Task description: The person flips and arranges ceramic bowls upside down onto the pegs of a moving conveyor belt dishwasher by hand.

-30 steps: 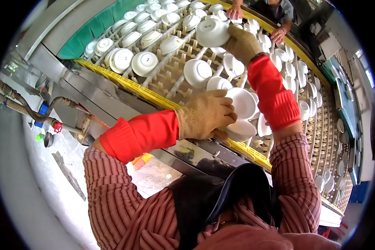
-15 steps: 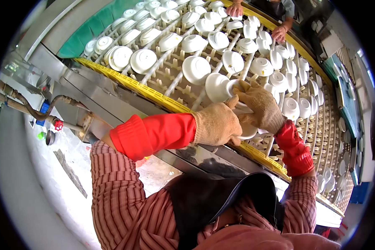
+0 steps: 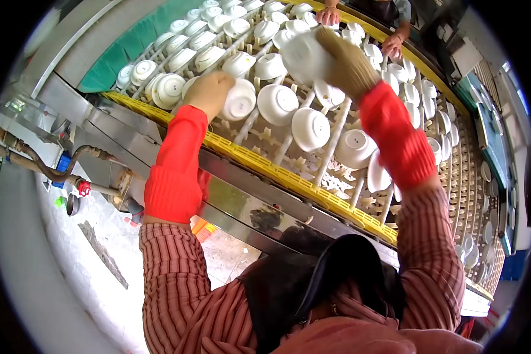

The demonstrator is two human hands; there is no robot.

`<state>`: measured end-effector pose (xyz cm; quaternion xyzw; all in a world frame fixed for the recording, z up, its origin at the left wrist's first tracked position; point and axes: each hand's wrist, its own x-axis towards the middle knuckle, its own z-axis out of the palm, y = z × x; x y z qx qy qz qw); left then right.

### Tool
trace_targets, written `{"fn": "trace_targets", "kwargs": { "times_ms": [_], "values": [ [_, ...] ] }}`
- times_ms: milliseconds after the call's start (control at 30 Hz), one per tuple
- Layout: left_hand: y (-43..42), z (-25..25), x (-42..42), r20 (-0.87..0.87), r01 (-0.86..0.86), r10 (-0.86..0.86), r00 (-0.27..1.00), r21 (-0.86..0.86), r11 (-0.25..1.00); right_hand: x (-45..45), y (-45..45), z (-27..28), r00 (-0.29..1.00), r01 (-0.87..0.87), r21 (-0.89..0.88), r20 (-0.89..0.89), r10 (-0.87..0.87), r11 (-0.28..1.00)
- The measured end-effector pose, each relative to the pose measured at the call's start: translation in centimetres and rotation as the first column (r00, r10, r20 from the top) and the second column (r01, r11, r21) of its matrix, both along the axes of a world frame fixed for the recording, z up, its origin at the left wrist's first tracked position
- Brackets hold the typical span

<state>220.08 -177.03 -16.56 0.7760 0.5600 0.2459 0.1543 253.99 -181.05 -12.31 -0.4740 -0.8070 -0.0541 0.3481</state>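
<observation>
My left hand (image 3: 209, 94), in a tan glove with a red cuff, is closed at the left edge of a white bowl (image 3: 239, 100) on the rack; its fingertips are partly hidden. Above the rack, my right hand (image 3: 349, 66), gloved alike, grips another white bowl (image 3: 304, 58), blurred by motion. More white bowls, such as one bowl (image 3: 311, 131) below the right hand, lean tilted among the pegs with their bases toward me.
The pegged rack (image 3: 265, 140) has a yellow edge strip (image 3: 301, 187) on my side. Across it, a co-worker's hands (image 3: 328, 16) rest near the bowls. A green flap (image 3: 109, 71) hangs at the left end. Pipes with a red valve handle (image 3: 84, 188) stand at left.
My hands have moved apart from the near edge: the left to the left, the right up and away with a bowl. A bowl now stands beside my left hand.
</observation>
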Motion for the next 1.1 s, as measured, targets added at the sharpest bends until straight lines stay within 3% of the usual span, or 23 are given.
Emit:
{"fn": "trace_targets", "kwargs": {
  "times_ms": [33, 100, 133, 167, 233, 300, 333, 400, 467, 500, 533, 567, 667, 700, 800, 833, 867, 900, 1000, 1100],
  "values": [
    [0.6, -1.2, -0.2, -0.155, -0.088, 0.100, 0.983, 0.085, 0.993, -1.3, 3.1, 0.7, 1.000, -0.002, 0.157, -0.010, 0.003, 0.988],
    [0.2, -1.3, -0.4, -0.200, -0.064, 0.078, 0.977, 0.076, 0.995, -3.4, 9.2, 0.5, 0.969, 0.247, 0.071, -0.004, -0.247, 0.966],
    [0.1, -1.1, -0.7, -0.224, -0.054, 0.070, 0.972, 0.077, 0.996, -2.1, 12.7, -2.2, 0.923, 0.123, 0.204, 0.335, -0.187, 0.971],
    [0.0, -1.4, -0.6, -0.222, -0.043, 0.074, 0.972, 0.141, 0.989, -0.9, 16.1, -4.7, 0.780, -0.068, 0.329, 0.606, -0.155, 0.942],
    [-0.2, -1.1, -0.6, -0.235, -0.014, 0.054, 0.971, 0.169, 0.986, -1.6, 9.5, -4.9, 0.985, -0.098, 0.197, 0.158, 0.067, 0.975],
    [-0.7, -1.0, 0.3, -0.219, 0.011, 0.029, 0.975, 0.178, 0.984, 0.0, 3.1, -5.8, 0.951, -0.233, 0.162, -0.168, 0.260, 0.959],
    [-1.0, -0.7, 0.6, -0.216, 0.024, 0.015, 0.976, 0.179, 0.984, 1.2, 0.4, -5.8, 0.953, -0.214, 0.149, -0.184, 0.240, 0.965],
    [-1.6, 0.0, 1.3, -0.224, 0.057, -0.014, 0.974, 0.186, 0.981, 4.1, -4.5, -6.3, 0.989, -0.084, 0.197, 0.138, 0.057, 0.977],
    [-2.4, 0.0, 2.6, -0.182, 0.156, -0.113, 0.977, 0.239, 0.958, 7.7, -8.3, -8.6, 0.977, -0.068, 0.183, 0.210, 0.029, 0.981],
    [-2.7, -0.5, 3.3, -0.164, 0.204, -0.163, 0.973, 0.274, 0.940, 6.1, -12.2, -5.9, 0.911, 0.062, -0.487, -0.328, -0.249, 0.871],
    [-2.9, -1.1, 4.0, -0.148, 0.251, -0.215, 0.965, 0.309, 0.917, 7.0, -13.6, -6.4, 0.957, 0.188, -0.464, -0.110, -0.267, 0.866],
    [-2.9, -1.9, 4.6, -0.173, 0.297, -0.247, 0.954, 0.398, 0.868, 7.6, -15.2, -6.4, 0.966, 0.208, -0.492, -0.032, -0.256, 0.845],
    [-3.5, -1.6, 6.3, -0.231, 0.394, -0.330, 0.915, 0.341, 0.854, 7.2, -19.3, -6.7, 0.956, 0.282, -0.460, 0.208, -0.206, 0.842],
    [-3.2, -1.4, 6.9, -0.220, 0.392, -0.329, 0.918, 0.385, 0.835, 6.0, -19.9, -5.1, 0.962, 0.256, -0.513, 0.219, -0.164, 0.819],
    [-0.1, 0.7, 8.2, -0.360, 0.268, -0.171, 0.917, 0.240, 0.933, 6.6, -20.4, -7.2, 0.929, 0.284, -0.341, 0.328, -0.170, 0.896],
    [2.8, -0.1, 8.2, -0.335, 0.203, -0.085, 0.938, 0.335, 0.920, 6.8, -20.2, -7.5, 0.931, 0.296, -0.388, 0.319, -0.175, 0.873],
    [5.5, 0.5, 8.3, -0.308, 0.116, -0.028, 0.951, 0.273, 0.955, 6.7, -20.0, -7.5, 0.933, 0.315, -0.401, 0.295, -0.204, 0.860],
    [9.2, 0.3, 8.6, -0.165, 0.019, 0.013, 0.986, 0.193, 0.981, 6.6, -19.8, -7.4, 0.933, 0.333, -0.414, 0.271, -0.235, 0.847],
    [17.1, 0.2, 9.8, 0.037, -0.029, 0.027, 0.999, 0.070, 0.997, 6.4, -19.3, -8.0, 0.916, 0.399, -0.460, 0.231, -0.327, 0.793],
    [18.7, -1.4, 11.5, -0.320, 0.077, 0.037, 0.947, 0.337, 0.938, 6.1, -19.3, -7.9, 0.902, 0.429, -0.474, 0.184, -0.390, 0.769]
  ]
}}
